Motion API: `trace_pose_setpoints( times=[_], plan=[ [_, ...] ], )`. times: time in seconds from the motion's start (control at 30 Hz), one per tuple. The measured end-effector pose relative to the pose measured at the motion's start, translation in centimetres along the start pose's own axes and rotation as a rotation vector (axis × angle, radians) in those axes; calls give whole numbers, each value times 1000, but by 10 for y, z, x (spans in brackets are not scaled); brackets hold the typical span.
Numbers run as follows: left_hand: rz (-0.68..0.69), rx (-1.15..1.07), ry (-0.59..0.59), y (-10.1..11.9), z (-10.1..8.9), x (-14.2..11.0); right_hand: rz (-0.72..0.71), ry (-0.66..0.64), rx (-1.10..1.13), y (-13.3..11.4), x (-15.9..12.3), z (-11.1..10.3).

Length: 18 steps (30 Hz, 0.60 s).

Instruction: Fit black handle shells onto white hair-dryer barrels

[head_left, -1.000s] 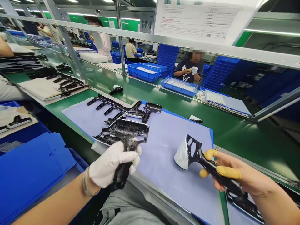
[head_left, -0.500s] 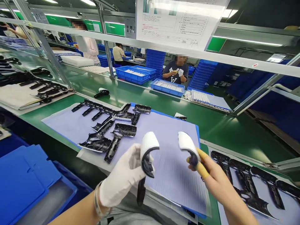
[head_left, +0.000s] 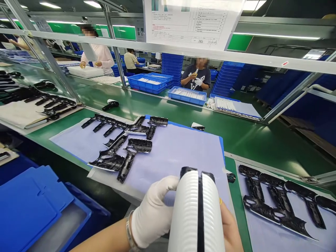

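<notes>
My left hand (head_left: 154,211), in a white glove, is closed around a white ribbed housing half (head_left: 183,210). My right hand (head_left: 231,227), with a yellow finger cover showing, grips a second white housing half (head_left: 212,210) from its right side; most of its fingers are hidden. Held close to the camera, the two halves stand side by side, ribbed faces up, with a dark gap between them. Black edges show at their far ends. Beyond them, several pistol-shaped housing halves (head_left: 135,146) lie with their black insides up on a pale lilac sheet (head_left: 181,150).
More black housing halves (head_left: 278,213) lie on a sheet at the right. Two small housings rest on the green bench (head_left: 157,108). Blue bins (head_left: 34,206) stand low at the left. A metal rail (head_left: 183,50) crosses above, and co-workers sit or stand beyond it.
The two housing halves were apart with their curved ends showing; now they are side by side, nearer the camera, ribbed faces up. Both hands have come closer together.
</notes>
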<state>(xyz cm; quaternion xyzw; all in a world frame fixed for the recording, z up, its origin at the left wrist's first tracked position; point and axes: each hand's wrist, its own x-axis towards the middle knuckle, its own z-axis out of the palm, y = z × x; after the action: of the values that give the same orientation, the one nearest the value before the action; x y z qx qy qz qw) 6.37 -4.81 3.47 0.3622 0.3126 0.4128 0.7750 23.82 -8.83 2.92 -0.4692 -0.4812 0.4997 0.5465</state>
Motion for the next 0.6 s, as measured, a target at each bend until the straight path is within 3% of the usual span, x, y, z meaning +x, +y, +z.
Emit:
trace_pose_setpoints(
  times=[0.13, 0.3, 0.43, 0.6],
  plan=[
    [38, 26, 70, -1, 1, 1, -109, -54, -120, 15, 3, -5],
    [16, 21, 61, -1, 1, 1, -99, -41, -176, 22, 2, -5],
    [24, 35, 62, 3, 1, 0, -11, -44, -182, 17, -1, -6],
    [1, 50, 60, 11, 3, -1, -72, -131, -129, 3, 5, 0]
  ],
)
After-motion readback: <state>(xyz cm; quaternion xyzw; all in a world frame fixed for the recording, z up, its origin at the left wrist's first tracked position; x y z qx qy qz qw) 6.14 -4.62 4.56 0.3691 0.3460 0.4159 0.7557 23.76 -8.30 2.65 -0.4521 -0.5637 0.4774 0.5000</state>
